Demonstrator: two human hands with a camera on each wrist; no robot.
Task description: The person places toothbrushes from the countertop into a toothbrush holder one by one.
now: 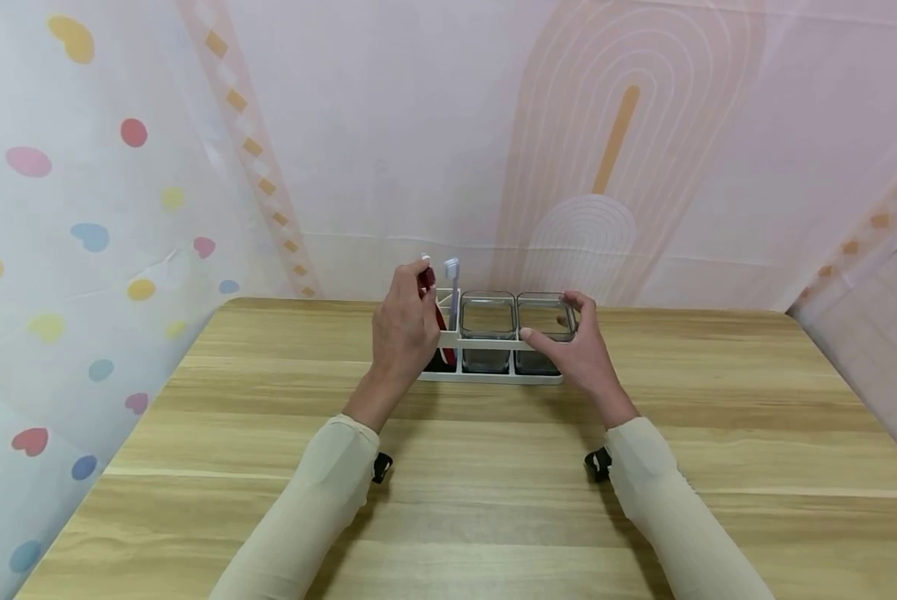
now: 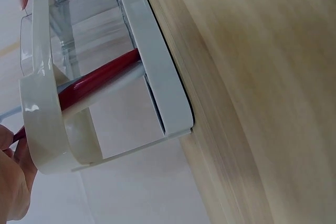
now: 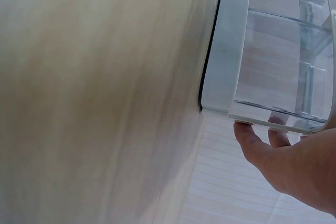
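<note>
Head view: hands (image 1: 403,325) flanking rack (image 1: 493,375).

head view downward over table, wrist views close, sharing white rack (image 1: 493,342)

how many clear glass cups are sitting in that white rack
2. One clear cup sits in the middle slot of the white rack; the other cup fills the right-end slot, under the right hand. The left hand may hide something.

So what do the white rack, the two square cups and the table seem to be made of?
White rack: glossy plastic, probably, given the smooth moulded edges and highlights in the left wrist view. Square cups: clear, glass or acrylic; cannot tell which. Table: pale wood-grain top, possibly laminate, matte.
</note>
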